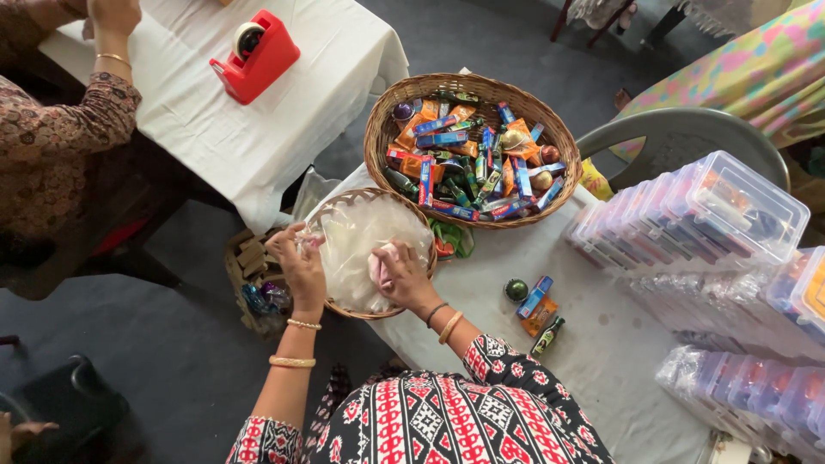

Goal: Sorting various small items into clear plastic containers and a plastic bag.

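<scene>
My left hand (298, 262) grips the left edge of a clear plastic sheet (361, 241) that lies inside a small wicker basket (378, 311). My right hand (397, 273) presses down on the same sheet at the basket's near right side, fingers closed on a bunched pale piece of it. Just beyond stands a large round wicker basket (387, 120) heaped with several small boxes, tubes and bottles. On the white cloth to the right of my right arm lie a small green round tin (516, 290), a blue box (534, 296), an orange packet (540, 316) and a small dark bottle (547, 336).
Stacks of clear plastic lidded boxes (705, 215) fill the table's right side. A red tape dispenser (255, 57) sits on another white-clothed table at the back left, where another person's arm (107, 51) rests. A grey plastic chair (679, 133) stands behind; a box of items (253, 279) sits on the floor.
</scene>
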